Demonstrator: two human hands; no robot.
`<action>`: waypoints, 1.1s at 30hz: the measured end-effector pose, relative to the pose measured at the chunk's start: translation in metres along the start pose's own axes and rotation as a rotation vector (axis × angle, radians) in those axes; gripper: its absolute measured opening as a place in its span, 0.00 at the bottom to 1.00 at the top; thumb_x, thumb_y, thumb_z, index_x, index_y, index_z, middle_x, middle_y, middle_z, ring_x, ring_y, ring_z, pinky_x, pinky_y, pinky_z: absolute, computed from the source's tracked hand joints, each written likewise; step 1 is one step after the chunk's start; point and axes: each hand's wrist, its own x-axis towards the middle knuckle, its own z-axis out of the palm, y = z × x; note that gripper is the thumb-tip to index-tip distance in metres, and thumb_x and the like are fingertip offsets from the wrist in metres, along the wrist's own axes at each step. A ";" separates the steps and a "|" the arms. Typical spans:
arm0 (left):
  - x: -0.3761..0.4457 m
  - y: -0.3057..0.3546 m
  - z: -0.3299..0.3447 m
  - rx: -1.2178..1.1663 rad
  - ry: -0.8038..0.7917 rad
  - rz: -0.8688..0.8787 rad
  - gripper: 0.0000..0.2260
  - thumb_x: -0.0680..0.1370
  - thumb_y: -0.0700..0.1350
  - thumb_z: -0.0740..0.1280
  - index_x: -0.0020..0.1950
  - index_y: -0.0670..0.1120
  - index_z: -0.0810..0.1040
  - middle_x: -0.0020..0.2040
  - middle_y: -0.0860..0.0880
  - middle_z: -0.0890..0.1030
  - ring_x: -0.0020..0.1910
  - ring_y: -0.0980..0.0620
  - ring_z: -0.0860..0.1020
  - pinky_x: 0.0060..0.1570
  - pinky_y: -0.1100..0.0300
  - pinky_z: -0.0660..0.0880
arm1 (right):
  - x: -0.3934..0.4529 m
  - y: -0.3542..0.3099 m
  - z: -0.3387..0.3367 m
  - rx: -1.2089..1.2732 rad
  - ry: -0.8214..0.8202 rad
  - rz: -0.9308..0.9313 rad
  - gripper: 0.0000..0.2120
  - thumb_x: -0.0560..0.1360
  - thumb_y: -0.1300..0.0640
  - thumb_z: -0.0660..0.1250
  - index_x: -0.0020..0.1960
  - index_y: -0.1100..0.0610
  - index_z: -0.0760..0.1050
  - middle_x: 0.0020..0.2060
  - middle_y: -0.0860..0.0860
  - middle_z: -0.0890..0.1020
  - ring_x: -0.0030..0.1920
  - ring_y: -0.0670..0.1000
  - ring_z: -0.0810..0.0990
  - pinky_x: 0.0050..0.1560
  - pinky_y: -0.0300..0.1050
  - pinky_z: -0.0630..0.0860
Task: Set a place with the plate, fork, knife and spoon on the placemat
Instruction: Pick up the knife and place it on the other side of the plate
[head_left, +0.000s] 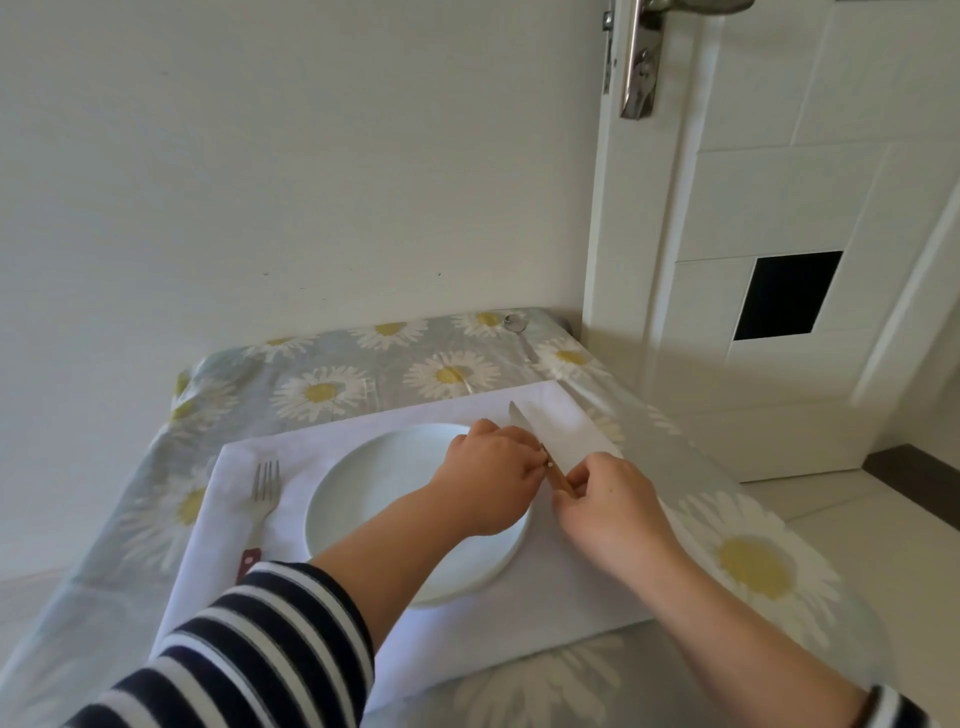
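A white placemat (582, 587) lies on the daisy-print tablecloth. A white round plate (374, 483) rests in its middle. A fork (262, 499) with a red handle lies on the mat left of the plate, tines pointing away. The knife (524, 423), with a wooden handle and a pale blade pointing away, sits right of the plate. My left hand (488, 480) reaches across the plate and pinches the knife near where the blade meets the handle. My right hand (613, 506) grips the handle's near end. A metal spoon (519, 332) lies at the far right corner of the table, off the mat.
The table (395, 374) stands against a pale wall at the back. A white door (779, 208) with a metal handle is close on the right, beside the table's right edge. My striped sleeve (249, 649) covers the mat's near left corner.
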 end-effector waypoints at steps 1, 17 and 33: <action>0.000 0.000 0.001 0.005 -0.005 0.000 0.17 0.80 0.50 0.53 0.65 0.55 0.75 0.69 0.58 0.71 0.64 0.49 0.65 0.61 0.56 0.62 | -0.002 0.000 0.000 -0.003 -0.001 0.003 0.08 0.74 0.55 0.64 0.46 0.60 0.76 0.43 0.52 0.81 0.40 0.52 0.74 0.33 0.42 0.66; -0.002 0.004 0.000 0.187 -0.045 0.034 0.18 0.79 0.47 0.51 0.53 0.50 0.81 0.57 0.54 0.79 0.57 0.48 0.69 0.60 0.53 0.66 | -0.021 0.002 0.009 -0.036 -0.048 0.035 0.05 0.74 0.55 0.62 0.43 0.56 0.70 0.50 0.55 0.79 0.52 0.57 0.78 0.46 0.45 0.69; 0.008 0.007 -0.009 0.349 -0.092 0.028 0.15 0.80 0.47 0.52 0.48 0.50 0.79 0.51 0.51 0.80 0.56 0.48 0.69 0.60 0.49 0.65 | -0.014 0.006 0.010 -0.083 -0.161 0.018 0.08 0.71 0.56 0.66 0.45 0.59 0.72 0.45 0.55 0.78 0.44 0.56 0.77 0.37 0.43 0.66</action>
